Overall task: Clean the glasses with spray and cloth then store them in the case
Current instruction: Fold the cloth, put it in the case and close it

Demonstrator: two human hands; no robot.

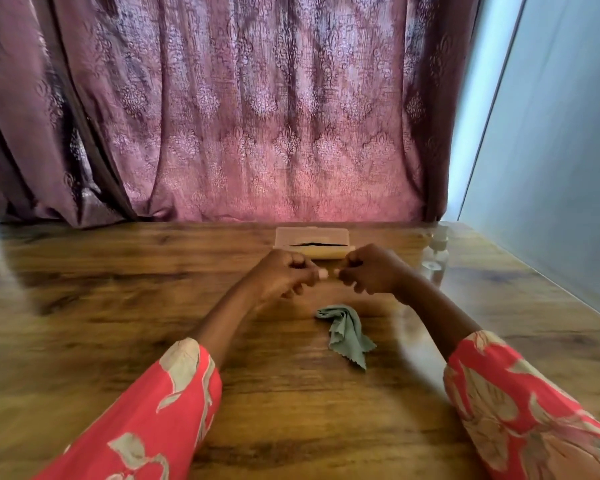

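1. The brown wood-grain desk [84, 306] carries everything; at its far edge hangs a maroon patterned curtain [257, 116].
2. The left hand [284, 273], coming out of a red floral sleeve [153, 410], hovers above the middle of the desk with its fingers curled inward and the thumb tip meeting the other hand's. Its grip looks clenched on nothing, though the frame is blurred and I cannot rule out something small pinched there.
3. Just beyond the two hands lies the translucent pinkish plastic glasses case [311, 237], lid up. A thin dark line inside is probably the dark-framed glasses [317, 243], so they seem already stored, and the hands sit in front of the case as if placed to close it.
4. Nearer the person, below the hands, the crumpled grey-green microfibre cloth [347, 332] lies loose on the desk, apart from both hands, set aside as though wiping is done.
5. The right hand [374, 271] mirrors the left: fingers curled, grip clenched, apparently holding nothing.
6. To its right stands the small clear plastic spray bottle [435, 259], upright and near the right wrist, untouched.
7. A pale grey wall [551, 168] borders the desk's right side.
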